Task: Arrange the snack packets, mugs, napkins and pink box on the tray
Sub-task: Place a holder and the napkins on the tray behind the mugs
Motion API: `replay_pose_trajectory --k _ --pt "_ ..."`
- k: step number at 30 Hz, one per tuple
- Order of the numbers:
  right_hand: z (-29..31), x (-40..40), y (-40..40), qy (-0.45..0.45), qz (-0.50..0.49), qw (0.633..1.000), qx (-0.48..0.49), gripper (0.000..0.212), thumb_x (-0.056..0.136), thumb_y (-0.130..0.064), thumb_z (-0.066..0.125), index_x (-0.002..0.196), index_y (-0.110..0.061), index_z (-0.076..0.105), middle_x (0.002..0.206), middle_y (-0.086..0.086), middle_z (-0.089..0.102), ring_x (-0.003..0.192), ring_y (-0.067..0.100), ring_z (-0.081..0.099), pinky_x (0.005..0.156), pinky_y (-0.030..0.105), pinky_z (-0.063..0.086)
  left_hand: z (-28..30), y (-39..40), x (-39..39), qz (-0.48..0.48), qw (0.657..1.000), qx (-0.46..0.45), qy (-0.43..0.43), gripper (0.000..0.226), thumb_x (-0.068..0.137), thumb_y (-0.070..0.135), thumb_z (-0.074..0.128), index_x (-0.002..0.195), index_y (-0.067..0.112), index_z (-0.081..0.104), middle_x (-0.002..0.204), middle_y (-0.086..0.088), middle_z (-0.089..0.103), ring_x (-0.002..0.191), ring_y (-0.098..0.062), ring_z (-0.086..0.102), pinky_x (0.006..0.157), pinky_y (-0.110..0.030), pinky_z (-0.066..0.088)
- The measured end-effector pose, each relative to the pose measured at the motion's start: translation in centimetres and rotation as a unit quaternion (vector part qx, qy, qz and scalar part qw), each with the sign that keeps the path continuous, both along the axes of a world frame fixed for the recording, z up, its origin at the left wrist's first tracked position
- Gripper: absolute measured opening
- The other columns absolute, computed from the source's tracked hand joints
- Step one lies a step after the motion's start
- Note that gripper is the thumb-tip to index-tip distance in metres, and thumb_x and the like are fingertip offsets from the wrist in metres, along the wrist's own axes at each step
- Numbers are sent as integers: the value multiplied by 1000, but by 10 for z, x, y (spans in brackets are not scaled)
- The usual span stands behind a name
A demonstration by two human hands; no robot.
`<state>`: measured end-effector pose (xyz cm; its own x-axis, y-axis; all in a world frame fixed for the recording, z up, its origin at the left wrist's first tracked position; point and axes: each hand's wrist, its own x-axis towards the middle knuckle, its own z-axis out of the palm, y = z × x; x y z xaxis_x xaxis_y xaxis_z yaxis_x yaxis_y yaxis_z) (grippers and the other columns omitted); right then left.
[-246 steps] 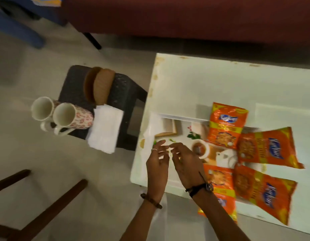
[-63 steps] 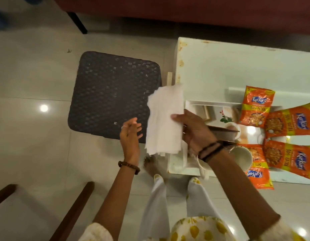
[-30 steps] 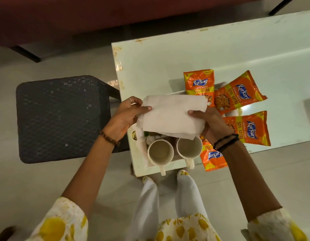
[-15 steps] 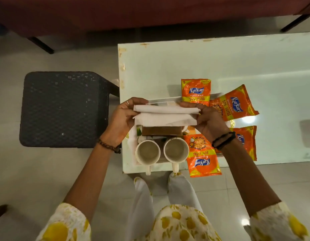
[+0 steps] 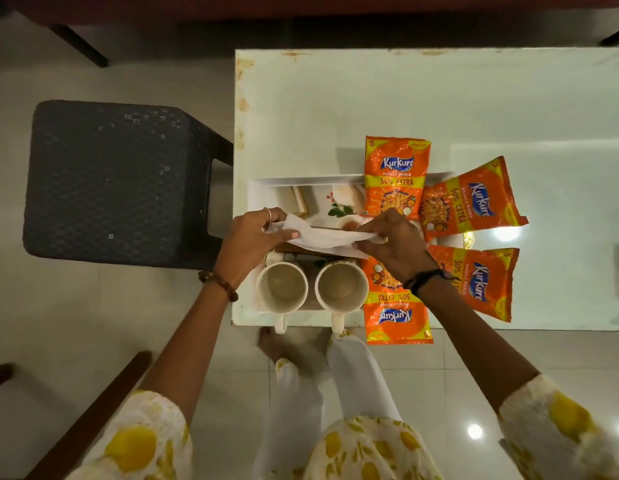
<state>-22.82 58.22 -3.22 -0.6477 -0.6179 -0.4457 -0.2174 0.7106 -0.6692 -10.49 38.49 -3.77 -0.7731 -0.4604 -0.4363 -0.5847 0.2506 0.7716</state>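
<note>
Since half a second ago, both hands are lowering the napkins closer to the tray, and the paper is now sagging into a narrower, twisted strip instead of a flat folded stack. At the centre of the frame the left hand is pinching the left end of the napkins between thumb and fingers, while the right hand is pinching the right end, its grip pressed together on the paper. Under the napkins a brown flat thing is showing; I cannot tell what it is.

Just below the hands, two mugs are standing side by side on the near part of the tray, openings up, handles pointing toward the bottom of the frame. Four orange snack packets are fanning out right of centre: one is lying over the tray's far rim, two are lying to the right, and one is hanging over the near edge of the table. At the left of the frame a dark stool is standing on the floor beside the table.
</note>
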Motion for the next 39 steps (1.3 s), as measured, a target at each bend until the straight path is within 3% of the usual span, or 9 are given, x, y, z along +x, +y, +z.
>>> replay_pose_trajectory --k 4,8,14,18,20,23,27,34,39 --pt "-10 8 -5 101 78 991 37 19 81 -11 62 99 -8 66 103 15 64 101 31 54 74 33 41 -13 -8 5 -119 978 -163 -61 21 77 23 71 95 14 69 85 -3 63 75 -13 52 64 -22 39" --pt "-18 19 -12 167 112 978 52 19 79 -2 55 96 -5 62 101 16 64 98 35 56 73 40 43 -24 -4 15 -179 947 -256 -70 13 84 21 63 95 18 70 89 -9 67 79 -25 63 61 -26 43" --pt "-36 20 -11 101 114 983 104 28 85 -5 51 110 -9 64 128 12 53 109 33 55 81 41 49 -43 -5 24 -180 959 -199 -90 26 89 8 51 105 16 69 102 -12 72 90 -29 65 72 -30 49" --pt "-35 17 -3 103 -9 993 64 24 81 -3 52 98 -8 68 113 13 61 93 33 61 68 38 49 -43 -6 26 -51 977 -205 -35 27 82 -3 48 93 15 66 103 -6 68 81 -18 60 59 -18 42" --pt "-31 14 -2 115 -79 990 12 23 80 1 52 97 -7 66 108 15 63 85 33 63 65 39 51 -42 -10 24 1 986 -164 3 34 81 -6 51 107 15 58 117 -7 60 94 -13 55 73 -19 47" --pt "-35 6 -7 59 -82 995 -16 34 84 2 52 115 -8 59 121 16 62 97 32 63 80 43 53 -45 -16 18 -74 995 -69 -14 58 80 -14 49 132 11 44 138 -8 44 124 -14 41 104 -21 32" --pt "-51 5 -15 -27 12 998 63 38 91 -4 47 127 -15 54 134 11 55 124 29 49 102 36 39 -51 -18 12 -147 985 -12 -87 52 81 -15 46 126 9 53 133 -13 55 125 -27 48 105 -26 34" --pt "-51 11 -18 -3 10 994 113 37 91 -4 43 123 -16 57 128 14 59 119 31 52 96 33 40 -45 -20 12 -165 980 -1 -114 47 84 -11 43 125 9 54 130 -14 57 122 -29 50 103 -30 38" --pt "-25 17 -19 67 -67 993 72 41 87 0 45 124 -14 55 128 17 59 116 34 54 92 39 45 -22 -12 6 -136 982 -129 -30 42 87 -5 43 125 10 53 131 -13 53 122 -26 47 101 -27 36"
